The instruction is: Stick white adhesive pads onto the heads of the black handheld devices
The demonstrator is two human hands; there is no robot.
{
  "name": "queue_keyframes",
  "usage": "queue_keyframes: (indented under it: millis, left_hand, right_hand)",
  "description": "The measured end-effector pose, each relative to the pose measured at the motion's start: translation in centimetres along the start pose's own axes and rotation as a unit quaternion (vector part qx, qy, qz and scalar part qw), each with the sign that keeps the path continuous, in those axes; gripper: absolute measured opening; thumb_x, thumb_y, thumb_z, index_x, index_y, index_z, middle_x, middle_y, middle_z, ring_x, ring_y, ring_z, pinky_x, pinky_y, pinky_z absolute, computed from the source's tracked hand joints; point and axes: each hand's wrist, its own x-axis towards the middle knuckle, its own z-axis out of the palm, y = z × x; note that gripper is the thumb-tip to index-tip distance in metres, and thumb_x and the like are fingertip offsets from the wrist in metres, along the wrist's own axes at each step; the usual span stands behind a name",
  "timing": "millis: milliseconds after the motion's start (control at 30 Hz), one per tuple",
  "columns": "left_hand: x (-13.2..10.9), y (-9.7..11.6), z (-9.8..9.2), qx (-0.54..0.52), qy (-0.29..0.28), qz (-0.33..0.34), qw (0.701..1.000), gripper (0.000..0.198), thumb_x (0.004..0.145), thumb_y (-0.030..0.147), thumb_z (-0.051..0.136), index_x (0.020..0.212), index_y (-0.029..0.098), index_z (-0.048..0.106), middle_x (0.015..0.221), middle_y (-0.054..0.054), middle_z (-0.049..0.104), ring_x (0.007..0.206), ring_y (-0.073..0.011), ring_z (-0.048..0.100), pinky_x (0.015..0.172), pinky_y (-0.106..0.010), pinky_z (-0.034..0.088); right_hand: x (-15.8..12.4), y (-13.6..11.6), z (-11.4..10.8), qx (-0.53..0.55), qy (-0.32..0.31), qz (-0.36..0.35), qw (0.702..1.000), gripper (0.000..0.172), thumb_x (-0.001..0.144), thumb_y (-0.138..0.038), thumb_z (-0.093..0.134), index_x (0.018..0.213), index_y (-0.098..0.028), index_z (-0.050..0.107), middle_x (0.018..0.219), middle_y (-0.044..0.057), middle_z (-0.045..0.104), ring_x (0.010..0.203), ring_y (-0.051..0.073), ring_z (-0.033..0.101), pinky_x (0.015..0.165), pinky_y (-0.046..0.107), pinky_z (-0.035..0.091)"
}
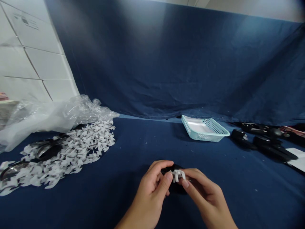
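Navy cloth covers the worktop before us, and our hands work close together near its near edge, just right of centre. Our left hand and right hand almost meet around a small white plastic piece, a forked shape with short prongs pointing toward us. It is held up just above the cloth, between the two hands. Our left fingers curl over a black object, which sits mostly hidden behind and beneath the hands, so we cannot make out its shape. The left thumb presses against the white piece from one side, while our right fingers close in from the other, thumb and forefinger pinching it. Toward the far edge of the worktop sits a pale teal perforated plastic basket with a white lining. To our left lies a broad heap of white cut scraps, partly covering some dark objects too buried to identify, and a crumpled transparent plastic bag lies just behind it. To our right, black objects lie in a loose row beside a sheet of white paper. A navy backdrop cloth hangs along the far side, with a white tiled wall at far left.
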Motion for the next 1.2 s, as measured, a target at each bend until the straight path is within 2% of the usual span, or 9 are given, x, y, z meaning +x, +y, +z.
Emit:
queue_keyframes:
  millis: [167,500,600,700,867,967,1100,1200]
  left_hand:
    - [0.0,-0.1,0.0,0.006,0.0,0.018,1.0,0.022,0.097,0.038,0.051,0.107,0.025,0.066,0.122,-0.004,0.053,0.071,-0.0107,0.055,0.062,-0.023,0.047]
    - [0.2,0.1,-0.5,0.051,-0.001,0.031,0.998,0.023,0.097,0.037,0.05,0.104,0.024,0.068,0.12,-0.005,0.054,0.071,-0.0111,0.055,0.064,-0.024,0.048]
    - [0.1,0.2,-0.4,0.074,0.004,0.027,0.997,0.023,0.098,0.038,0.049,0.106,0.026,0.068,0.124,-0.004,0.053,0.073,-0.0115,0.056,0.065,-0.025,0.049]
    - [-0.1,0.3,-0.3,0.113,0.023,0.049,0.992,0.021,0.096,0.037,0.053,0.109,0.028,0.066,0.125,-0.004,0.054,0.076,-0.0131,0.057,0.072,-0.027,0.05]
    - [-0.3,0.9,-0.1,0.178,0.046,0.097,0.978,0.021,0.088,0.029,0.063,0.109,0.026,0.065,0.119,-0.005,0.058,0.069,-0.0129,0.058,0.066,-0.026,0.05]
    - [-0.3,1.2,0.0,0.191,0.063,0.12,0.972,0.02,0.086,0.026,0.065,0.105,0.024,0.065,0.108,-0.004,0.063,0.066,-0.0131,0.058,0.064,-0.026,0.049]
    - [-0.3,1.3,0.0,0.206,0.072,0.119,0.969,0.012,0.086,0.024,0.063,0.098,0.023,0.065,0.09,-0.002,0.067,0.063,-0.014,0.058,0.061,-0.025,0.048]
    - [-0.4,1.4,0.0,0.204,0.07,0.117,0.969,0.012,0.085,0.021,0.062,0.097,0.023,0.065,0.086,-0.001,0.068,0.063,-0.0144,0.059,0.061,-0.024,0.048]
  right_hand:
    - [-0.2,0.1,0.0,0.018,0.017,0.001,1.0,0.014,0.089,-0.029,0.065,0.1,-0.03,0.072,0.1,0.004,0.068,0.092,0.019,0.065,0.081,0.025,0.055]
    - [-0.1,0.3,0.0,0.056,-0.009,0.016,0.998,0.014,0.089,-0.028,0.065,0.101,-0.029,0.072,0.097,0.003,0.067,0.093,0.018,0.065,0.083,0.024,0.053]
    - [-0.1,0.5,-0.2,0.063,-0.012,0.037,0.997,0.015,0.089,-0.029,0.065,0.103,-0.029,0.072,0.099,0.002,0.067,0.097,0.018,0.064,0.087,0.023,0.051]
    - [-0.1,0.7,-0.4,0.092,-0.011,0.065,0.994,0.018,0.09,-0.03,0.065,0.106,-0.028,0.071,0.104,0.003,0.069,0.102,0.019,0.063,0.093,0.026,0.049]
    - [-0.2,1.0,-0.5,0.12,-0.009,0.083,0.989,0.019,0.089,-0.031,0.065,0.107,-0.026,0.071,0.103,0.004,0.071,0.101,0.021,0.065,0.094,0.032,0.051]
    - [-0.2,1.1,-0.4,0.121,-0.011,0.077,0.99,0.019,0.089,-0.031,0.066,0.106,-0.026,0.072,0.104,0.004,0.072,0.101,0.022,0.065,0.094,0.032,0.052]
    - [-0.3,0.9,-0.2,0.097,-0.019,0.072,0.993,0.018,0.089,-0.031,0.066,0.106,-0.027,0.072,0.106,0.004,0.072,0.1,0.021,0.067,0.091,0.029,0.053]
    - [-0.4,0.5,0.1,0.068,-0.029,0.059,0.996,0.018,0.089,-0.03,0.066,0.106,-0.029,0.072,0.107,0.002,0.072,0.1,0.019,0.066,0.091,0.025,0.052]
